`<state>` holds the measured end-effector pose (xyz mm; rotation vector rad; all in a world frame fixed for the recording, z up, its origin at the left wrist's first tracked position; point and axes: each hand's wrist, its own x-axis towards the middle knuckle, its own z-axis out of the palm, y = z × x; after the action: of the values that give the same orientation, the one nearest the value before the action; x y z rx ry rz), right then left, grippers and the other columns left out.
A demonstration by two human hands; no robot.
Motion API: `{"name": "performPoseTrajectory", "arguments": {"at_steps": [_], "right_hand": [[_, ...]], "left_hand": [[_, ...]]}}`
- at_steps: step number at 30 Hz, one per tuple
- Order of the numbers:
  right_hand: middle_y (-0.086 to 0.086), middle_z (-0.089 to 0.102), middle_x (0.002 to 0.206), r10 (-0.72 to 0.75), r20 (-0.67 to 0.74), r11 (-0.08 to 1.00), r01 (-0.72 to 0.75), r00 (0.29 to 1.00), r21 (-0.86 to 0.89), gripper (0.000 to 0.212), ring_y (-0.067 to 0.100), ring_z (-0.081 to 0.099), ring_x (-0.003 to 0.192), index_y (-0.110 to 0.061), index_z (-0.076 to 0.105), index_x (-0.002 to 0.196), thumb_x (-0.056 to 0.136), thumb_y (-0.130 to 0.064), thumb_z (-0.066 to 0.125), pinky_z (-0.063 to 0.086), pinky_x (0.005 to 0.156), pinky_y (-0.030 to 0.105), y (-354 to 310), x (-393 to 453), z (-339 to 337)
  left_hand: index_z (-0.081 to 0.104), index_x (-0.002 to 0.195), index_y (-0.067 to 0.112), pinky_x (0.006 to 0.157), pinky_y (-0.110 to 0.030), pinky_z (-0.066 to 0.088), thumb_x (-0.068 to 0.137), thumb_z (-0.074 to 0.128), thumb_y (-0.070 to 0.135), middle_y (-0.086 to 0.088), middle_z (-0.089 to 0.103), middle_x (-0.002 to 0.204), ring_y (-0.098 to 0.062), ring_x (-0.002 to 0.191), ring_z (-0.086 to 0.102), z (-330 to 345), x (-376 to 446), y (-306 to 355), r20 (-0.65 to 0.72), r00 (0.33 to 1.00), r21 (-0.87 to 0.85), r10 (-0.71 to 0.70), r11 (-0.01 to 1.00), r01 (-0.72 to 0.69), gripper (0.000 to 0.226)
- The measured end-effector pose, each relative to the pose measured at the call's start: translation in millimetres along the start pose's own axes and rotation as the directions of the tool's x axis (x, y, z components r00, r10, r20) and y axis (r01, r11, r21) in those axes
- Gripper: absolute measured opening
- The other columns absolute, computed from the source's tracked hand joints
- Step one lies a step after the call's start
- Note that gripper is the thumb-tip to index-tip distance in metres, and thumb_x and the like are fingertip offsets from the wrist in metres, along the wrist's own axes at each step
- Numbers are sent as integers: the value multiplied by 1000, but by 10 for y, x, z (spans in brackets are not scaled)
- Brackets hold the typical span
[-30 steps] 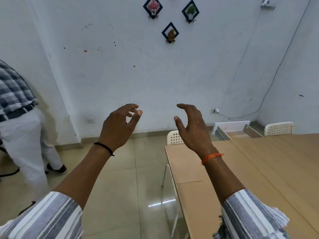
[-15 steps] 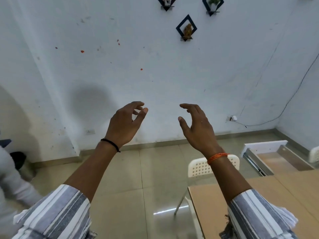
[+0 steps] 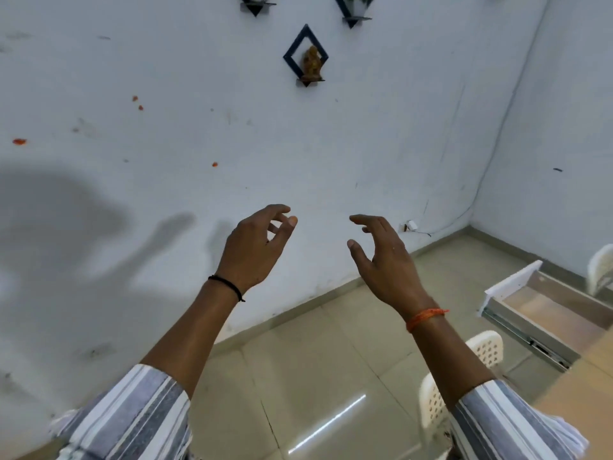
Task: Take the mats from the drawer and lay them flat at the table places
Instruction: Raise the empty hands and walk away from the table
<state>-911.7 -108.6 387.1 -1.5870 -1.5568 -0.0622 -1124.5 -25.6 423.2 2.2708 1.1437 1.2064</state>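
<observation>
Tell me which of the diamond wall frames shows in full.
The middle, lowest diamond frame, holding a small brown figurine. The two other frames, higher up to its left and right, are cut off by the picture's top edge.

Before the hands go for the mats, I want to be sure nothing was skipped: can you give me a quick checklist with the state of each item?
1. Left hand free: ok, fingers loosely curled, holding nothing.
2. Right hand free: ok, fingers relaxed, holding nothing.
3. Drawer open: ok, pulled out at the right.
4. Mats in the drawer: cannot tell, the visible part shows none.
5. Hands near the drawer: not ok, both are raised in front of the wall, left of it.
6. Table ready for mats: cannot tell, only a corner shows.
</observation>
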Motion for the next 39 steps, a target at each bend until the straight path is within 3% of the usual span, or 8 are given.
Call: {"name": "performPoseTrajectory", "arguments": {"at_steps": [8,17,23,28,32,39], "right_hand": [[-17,49,130,166,-114,980,-177,979,-92,38,1,50,118,-31,49,134,97,-31,56,45,80,25,545,790,322],[-11,50,136,270,-254,942,-310,929,-132,40,3,50,118,-30,46,136,97,-32,55,49,87,29,1928,1882,510],[-10,52,135,361,-358,893,-430,861,-133,40,6,51,119,-30,46,136,96,-30,56,50,92,34,2761,2537,410],[-10,52,133,426,-418,833,-528,802,-164,40,7,51,118,-28,48,135,96,-27,56,49,91,32,3351,2795,251],[-12,51,134,488,-496,747,-637,718,-189,40,4,51,116,-29,48,135,96,-25,56,46,89,26,3888,2862,73],[-11,50,134,550,-615,578,-789,565,-208,39,5,52,115,-26,49,135,96,-24,57,43,91,26,4777,3141,-155]], "left_hand": [[62,119,27,78,-32,54,89,43,56,20,64,98,-4,91,65,666,1269,-558,121,983,-168,140,979,-118,46],[62,118,29,78,-33,54,91,44,56,24,62,98,-1,93,63,1988,2896,-933,221,937,-275,272,939,-207,43],[62,117,30,78,-32,54,88,43,59,22,63,100,2,94,62,2993,3831,-849,334,877,-364,346,905,-218,45],[62,119,28,79,-30,54,91,46,53,20,64,103,-1,94,63,3883,4396,-676,409,805,-467,430,856,-220,41],[62,119,25,81,-30,54,93,48,51,17,65,105,-6,96,65,4708,4777,-501,486,710,-562,510,804,-193,39],[64,117,20,79,-23,49,97,50,42,9,68,108,-6,92,63,6086,5416,-183,503,564,-693,655,696,-190,32]]}}
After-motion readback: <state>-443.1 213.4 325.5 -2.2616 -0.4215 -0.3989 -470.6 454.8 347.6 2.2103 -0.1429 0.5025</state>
